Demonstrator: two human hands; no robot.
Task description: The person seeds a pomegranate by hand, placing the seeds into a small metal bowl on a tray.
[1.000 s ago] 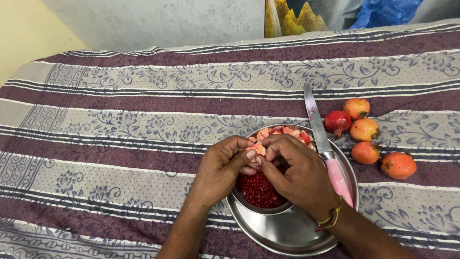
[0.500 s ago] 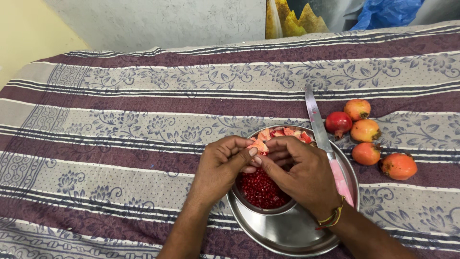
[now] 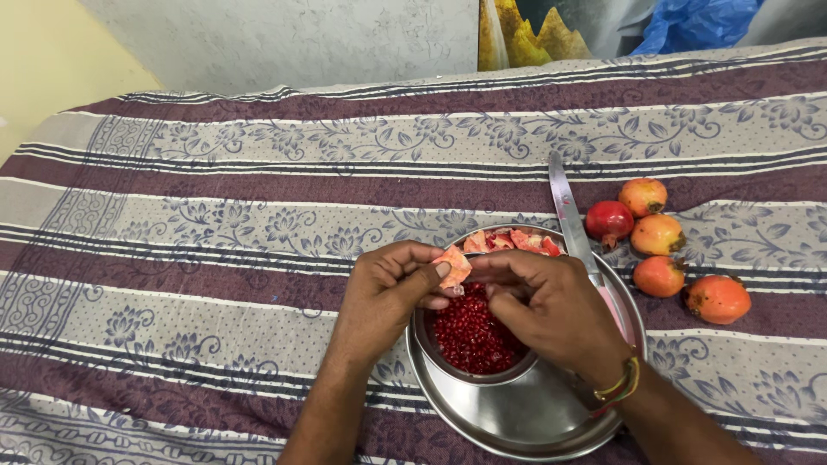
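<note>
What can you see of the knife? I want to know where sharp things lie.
The knife lies flat across the far right rim of the round steel plate, blade pointing away from the person onto the striped cloth. Its blade is long, narrow and shiny metal; the handle looks pale pink, partly hidden behind the right hand. No hand grips it. Peel pieces lie just left of the blade.

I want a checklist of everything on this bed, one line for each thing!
Surface: striped floral bedsheet, purple and grey.
Job's things: pomegranate piece held over steel bowl of red seeds; bowl stands on steel plate with peel scraps.
Clutter: knife resting across the plate; five whole pomegranates beside it.
Hands: left hand and right hand both pinch the piece.
Cables: nothing seen.
Surroundings: grey wall, blue bag.
</note>
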